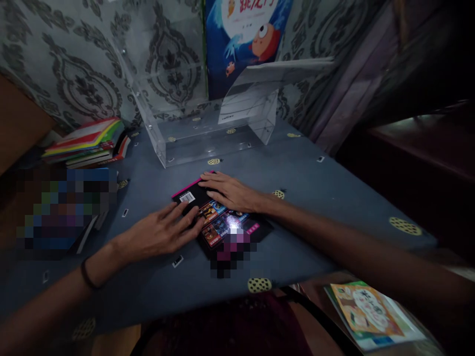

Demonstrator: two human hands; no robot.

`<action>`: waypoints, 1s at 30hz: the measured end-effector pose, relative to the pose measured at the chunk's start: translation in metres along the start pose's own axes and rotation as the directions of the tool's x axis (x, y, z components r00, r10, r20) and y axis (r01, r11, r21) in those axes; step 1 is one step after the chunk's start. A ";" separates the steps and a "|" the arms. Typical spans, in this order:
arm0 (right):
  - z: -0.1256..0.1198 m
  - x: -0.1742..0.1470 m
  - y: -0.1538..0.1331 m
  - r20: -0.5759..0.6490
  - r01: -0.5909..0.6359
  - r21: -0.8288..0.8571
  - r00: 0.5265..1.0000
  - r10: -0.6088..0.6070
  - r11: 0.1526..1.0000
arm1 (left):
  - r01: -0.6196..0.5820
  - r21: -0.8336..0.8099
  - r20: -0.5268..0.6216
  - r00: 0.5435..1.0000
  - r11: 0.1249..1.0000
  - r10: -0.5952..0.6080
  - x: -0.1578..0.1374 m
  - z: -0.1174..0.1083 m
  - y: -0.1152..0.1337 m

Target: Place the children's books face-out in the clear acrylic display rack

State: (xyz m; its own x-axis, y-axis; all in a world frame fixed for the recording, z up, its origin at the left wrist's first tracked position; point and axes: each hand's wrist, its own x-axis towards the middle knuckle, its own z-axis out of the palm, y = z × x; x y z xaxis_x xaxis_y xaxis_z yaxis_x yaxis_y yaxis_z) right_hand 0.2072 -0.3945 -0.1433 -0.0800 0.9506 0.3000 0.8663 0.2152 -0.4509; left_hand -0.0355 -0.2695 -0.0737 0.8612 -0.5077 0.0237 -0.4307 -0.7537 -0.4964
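Note:
A dark book [193,198] with a barcode, small colour pictures and a pink edge lies flat on the table, turned at an angle. My left hand [159,230] rests at its left side, fingers spread and the tips on the cover. Across its upper right part lies my right hand [233,192], flat, with fingers stretched toward the pink edge. Neither hand grips the book. Part of the lower end is pixelated, and some of the cover is hidden under my fingers.
A clear acrylic stand [159,148] with a white sheet [241,99] on it is behind the book. To the left are a book stack [89,141] and a partly pixelated blue book pile [70,212]. Picture books [374,311] lie below the table [315,178] at right.

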 end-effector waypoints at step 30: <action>-0.031 -0.002 -0.006 0.212 -0.264 0.959 0.911 0.354 0.105 | 0.212 -0.659 0.737 0.375 -0.721 -0.563 0.004 0.009 0.009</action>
State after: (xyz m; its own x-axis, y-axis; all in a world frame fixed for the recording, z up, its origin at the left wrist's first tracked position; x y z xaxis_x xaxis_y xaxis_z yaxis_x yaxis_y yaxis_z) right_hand 0.2171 -0.4049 -0.1154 0.1298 0.9894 -0.0646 -0.3609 -0.0135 -0.9325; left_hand -0.0334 -0.2747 -0.0863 0.7642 0.5412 -0.3508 0.3154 0.1609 0.9352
